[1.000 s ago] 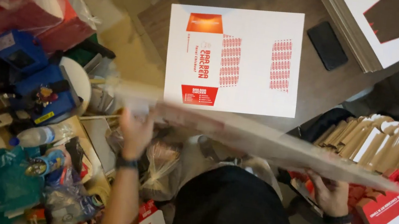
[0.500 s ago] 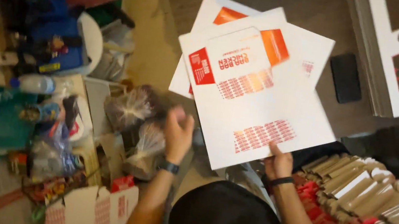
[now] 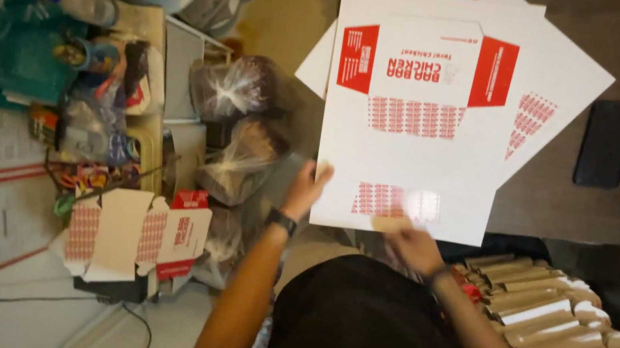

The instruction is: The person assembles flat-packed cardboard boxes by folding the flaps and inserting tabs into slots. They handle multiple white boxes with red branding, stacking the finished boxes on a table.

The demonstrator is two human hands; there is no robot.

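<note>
A flat white cardboard box blank (image 3: 413, 156) with red printed panels lies on top of other white sheets (image 3: 556, 87) on a dark wooden table (image 3: 564, 210). My left hand (image 3: 308, 190) touches the blank's near left edge with its fingers. My right hand (image 3: 410, 240) is blurred at the blank's near edge, fingers at or on the cardboard. A dark band sits on each wrist. My dark top fills the bottom middle.
A black phone (image 3: 608, 143) lies on the table to the right. Folded cardboard boxes (image 3: 548, 320) fill a bin at lower right. On the left are clear bags (image 3: 239, 132), a punched-out box blank (image 3: 132, 234), a teal bag (image 3: 0, 46) and clutter.
The box blank, held up and edge-on a second ago, has been turned flat and laid on the stack of sheets. Both hands have come to its near edge.
</note>
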